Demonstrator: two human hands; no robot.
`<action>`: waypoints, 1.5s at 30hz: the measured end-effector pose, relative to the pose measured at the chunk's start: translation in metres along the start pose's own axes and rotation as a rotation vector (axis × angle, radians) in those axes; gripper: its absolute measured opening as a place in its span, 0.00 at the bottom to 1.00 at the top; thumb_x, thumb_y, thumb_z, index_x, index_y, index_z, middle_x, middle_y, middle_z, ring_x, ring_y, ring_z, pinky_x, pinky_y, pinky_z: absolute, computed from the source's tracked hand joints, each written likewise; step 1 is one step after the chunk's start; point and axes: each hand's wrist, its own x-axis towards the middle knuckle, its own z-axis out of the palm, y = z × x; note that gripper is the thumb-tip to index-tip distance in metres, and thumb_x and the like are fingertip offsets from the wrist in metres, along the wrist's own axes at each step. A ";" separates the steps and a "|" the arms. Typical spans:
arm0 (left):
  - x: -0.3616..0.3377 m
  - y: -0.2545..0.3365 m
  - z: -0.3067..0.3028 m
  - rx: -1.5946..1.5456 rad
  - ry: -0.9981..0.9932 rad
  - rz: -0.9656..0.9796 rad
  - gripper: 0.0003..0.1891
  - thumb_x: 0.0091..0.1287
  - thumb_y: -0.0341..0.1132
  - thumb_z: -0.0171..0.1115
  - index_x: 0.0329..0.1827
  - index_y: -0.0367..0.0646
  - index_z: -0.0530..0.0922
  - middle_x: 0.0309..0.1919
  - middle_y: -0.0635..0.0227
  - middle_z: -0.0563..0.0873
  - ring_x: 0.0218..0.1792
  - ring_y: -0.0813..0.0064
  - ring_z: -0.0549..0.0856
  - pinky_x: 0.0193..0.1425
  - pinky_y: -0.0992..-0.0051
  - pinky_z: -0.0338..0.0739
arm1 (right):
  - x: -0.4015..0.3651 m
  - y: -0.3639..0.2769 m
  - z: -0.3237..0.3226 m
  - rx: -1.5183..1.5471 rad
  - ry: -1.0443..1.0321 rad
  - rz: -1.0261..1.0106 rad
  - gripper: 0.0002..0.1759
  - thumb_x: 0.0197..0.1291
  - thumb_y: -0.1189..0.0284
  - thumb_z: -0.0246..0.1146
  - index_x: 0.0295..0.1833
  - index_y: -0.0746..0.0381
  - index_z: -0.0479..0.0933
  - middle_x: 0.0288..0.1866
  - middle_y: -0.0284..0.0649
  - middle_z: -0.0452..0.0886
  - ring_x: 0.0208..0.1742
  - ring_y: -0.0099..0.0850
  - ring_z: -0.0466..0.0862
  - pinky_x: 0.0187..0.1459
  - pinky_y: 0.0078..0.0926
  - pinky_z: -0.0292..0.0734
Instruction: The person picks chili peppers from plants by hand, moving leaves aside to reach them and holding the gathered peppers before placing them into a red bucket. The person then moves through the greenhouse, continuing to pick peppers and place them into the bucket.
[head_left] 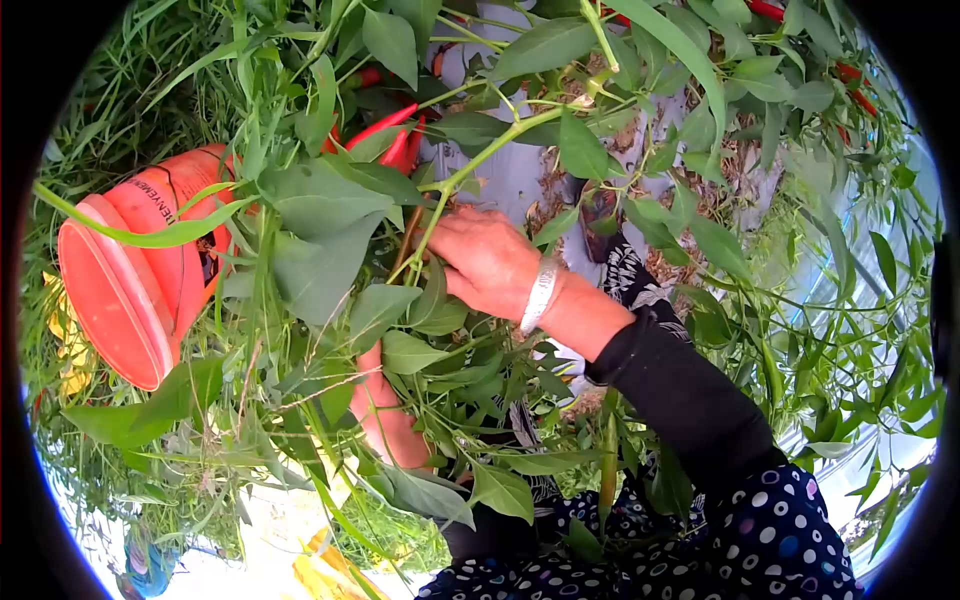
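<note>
My right hand point(485, 255), with a silvery bracelet at the wrist, reaches into a chili pepper plant. Its fingers are bent and closed beside a green stem point(440, 205), their tips partly covered by the stem and leaves; what they grip cannot be made out. Just above the hand hang red chili peppers point(395, 140). Lower down, the bare forearm of my left arm point(385, 410) runs up behind leaves, and the foliage hides that hand and its fingers. A long brownish-green chili point(608, 465) hangs near my body.
At the left, a red plastic bucket point(160, 215) with dark lettering leans among tall grass. Grey sheeting point(500, 170) covers the ground behind the plant. More red chilies point(855, 85) hang at the upper right. Leafy branches cross in front of both arms. Something yellow point(330, 570) lies at the bottom.
</note>
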 end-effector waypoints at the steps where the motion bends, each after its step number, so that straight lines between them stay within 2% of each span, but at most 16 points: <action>1: 0.001 0.000 -0.001 0.004 0.011 -0.005 0.22 0.61 0.43 0.60 0.51 0.35 0.73 0.36 0.61 0.80 0.35 0.72 0.80 0.40 0.74 0.74 | -0.002 0.001 -0.007 0.000 0.001 -0.004 0.16 0.49 0.72 0.61 0.45 0.64 0.72 0.39 0.46 0.78 0.42 0.46 0.77 0.46 0.40 0.72; 3: 0.001 -0.001 -0.004 0.029 0.039 -0.024 0.21 0.61 0.43 0.59 0.50 0.34 0.73 0.36 0.61 0.80 0.35 0.72 0.80 0.40 0.74 0.74 | -0.002 -0.002 -0.026 0.158 -0.195 0.006 0.14 0.50 0.71 0.60 0.43 0.64 0.72 0.35 0.47 0.77 0.38 0.47 0.77 0.41 0.38 0.74; 9: 0.004 -0.009 -0.002 -0.048 0.060 0.013 0.19 0.62 0.46 0.59 0.39 0.36 0.78 0.28 0.62 0.81 0.30 0.71 0.80 0.37 0.74 0.75 | 0.004 0.003 -0.020 0.008 -0.091 0.146 0.10 0.49 0.74 0.56 0.39 0.65 0.73 0.32 0.51 0.76 0.34 0.51 0.77 0.37 0.43 0.74; 11: 0.013 -0.020 -0.016 0.138 0.180 0.046 0.19 0.61 0.47 0.59 0.40 0.37 0.77 0.29 0.62 0.81 0.29 0.71 0.80 0.37 0.73 0.75 | 0.005 0.008 -0.002 -0.057 0.040 0.344 0.09 0.50 0.73 0.57 0.37 0.64 0.73 0.29 0.52 0.76 0.34 0.52 0.77 0.37 0.45 0.73; 12: 0.019 -0.024 -0.027 0.130 -0.023 0.085 0.18 0.62 0.46 0.59 0.40 0.37 0.76 0.28 0.63 0.81 0.28 0.71 0.80 0.35 0.73 0.76 | 0.009 0.020 0.007 -0.099 0.152 0.634 0.08 0.50 0.71 0.57 0.35 0.64 0.74 0.26 0.53 0.76 0.33 0.53 0.77 0.36 0.47 0.72; 13: 0.013 -0.021 -0.026 0.132 -0.017 0.080 0.18 0.62 0.46 0.59 0.40 0.37 0.76 0.28 0.63 0.81 0.28 0.71 0.80 0.35 0.73 0.76 | 0.006 0.035 0.006 -0.095 0.146 0.637 0.08 0.50 0.71 0.57 0.35 0.64 0.74 0.26 0.53 0.76 0.33 0.53 0.77 0.36 0.47 0.72; 18: -0.001 -0.003 -0.007 -0.086 0.037 -0.060 0.18 0.64 0.47 0.55 0.40 0.38 0.76 0.28 0.63 0.82 0.28 0.72 0.81 0.33 0.74 0.76 | -0.020 0.015 -0.051 0.000 -0.092 0.722 0.09 0.49 0.68 0.59 0.32 0.63 0.76 0.24 0.46 0.78 0.26 0.41 0.79 0.32 0.35 0.74; 21: -0.002 -0.003 -0.014 -0.054 -0.046 -0.084 0.18 0.65 0.47 0.55 0.41 0.39 0.76 0.28 0.64 0.82 0.28 0.73 0.81 0.33 0.75 0.76 | -0.015 -0.033 -0.082 0.488 -0.322 0.533 0.09 0.47 0.73 0.60 0.35 0.64 0.77 0.24 0.41 0.77 0.25 0.29 0.78 0.29 0.25 0.72; 25: -0.007 0.006 -0.005 -0.123 -0.035 -0.118 0.17 0.64 0.47 0.56 0.41 0.40 0.76 0.28 0.65 0.81 0.28 0.74 0.80 0.34 0.76 0.76 | 0.053 -0.061 -0.069 0.430 0.099 0.399 0.17 0.48 0.71 0.57 0.43 0.68 0.74 0.28 0.48 0.77 0.29 0.39 0.79 0.33 0.31 0.73; 26: -0.008 0.005 -0.006 -0.149 -0.080 -0.111 0.17 0.64 0.47 0.56 0.41 0.40 0.76 0.28 0.65 0.81 0.28 0.74 0.80 0.33 0.76 0.75 | 0.075 -0.059 -0.062 0.211 0.087 0.450 0.21 0.50 0.69 0.57 0.49 0.68 0.71 0.32 0.45 0.78 0.31 0.29 0.77 0.33 0.24 0.72; 29: -0.002 0.003 -0.014 -0.197 -0.151 -0.165 0.18 0.61 0.47 0.59 0.42 0.41 0.75 0.31 0.64 0.81 0.30 0.73 0.81 0.36 0.74 0.77 | 0.105 -0.072 0.008 0.092 0.066 0.177 0.25 0.43 0.75 0.57 0.51 0.71 0.68 0.34 0.54 0.75 0.38 0.48 0.78 0.40 0.38 0.75; 30: -0.001 0.004 -0.014 -0.204 -0.154 -0.166 0.18 0.61 0.47 0.59 0.42 0.41 0.75 0.31 0.64 0.81 0.30 0.73 0.81 0.36 0.74 0.77 | 0.100 -0.087 0.017 0.049 -0.196 -0.024 0.25 0.41 0.78 0.58 0.50 0.70 0.68 0.35 0.53 0.74 0.38 0.49 0.78 0.40 0.39 0.76; 33: 0.003 0.003 -0.016 -0.222 -0.151 -0.166 0.18 0.61 0.47 0.59 0.42 0.41 0.75 0.31 0.64 0.81 0.30 0.73 0.81 0.37 0.74 0.77 | 0.065 -0.130 0.058 0.110 -0.619 -0.026 0.20 0.43 0.79 0.59 0.46 0.70 0.68 0.46 0.51 0.71 0.36 0.42 0.79 0.40 0.36 0.78; 37: 0.013 0.002 -0.024 -0.251 -0.155 -0.163 0.18 0.61 0.48 0.60 0.42 0.41 0.75 0.32 0.64 0.81 0.30 0.72 0.81 0.38 0.73 0.78 | 0.061 -0.126 0.040 0.200 -0.568 -0.002 0.14 0.46 0.78 0.58 0.41 0.69 0.69 0.44 0.48 0.71 0.34 0.40 0.78 0.38 0.34 0.79; 40: 0.023 0.000 -0.028 -0.278 -0.160 -0.147 0.18 0.61 0.48 0.60 0.42 0.41 0.75 0.32 0.64 0.81 0.31 0.72 0.81 0.38 0.73 0.78 | 0.079 -0.100 0.015 0.085 -0.117 -0.164 0.13 0.43 0.80 0.58 0.38 0.61 0.71 0.34 0.40 0.74 0.34 0.37 0.78 0.34 0.33 0.77; 45: 0.025 -0.001 -0.031 -0.314 -0.158 -0.145 0.19 0.60 0.48 0.60 0.42 0.41 0.75 0.33 0.63 0.81 0.31 0.72 0.81 0.39 0.72 0.78 | 0.121 -0.094 0.029 -0.255 -0.309 -0.346 0.10 0.42 0.75 0.60 0.35 0.61 0.75 0.34 0.38 0.75 0.39 0.36 0.76 0.40 0.33 0.74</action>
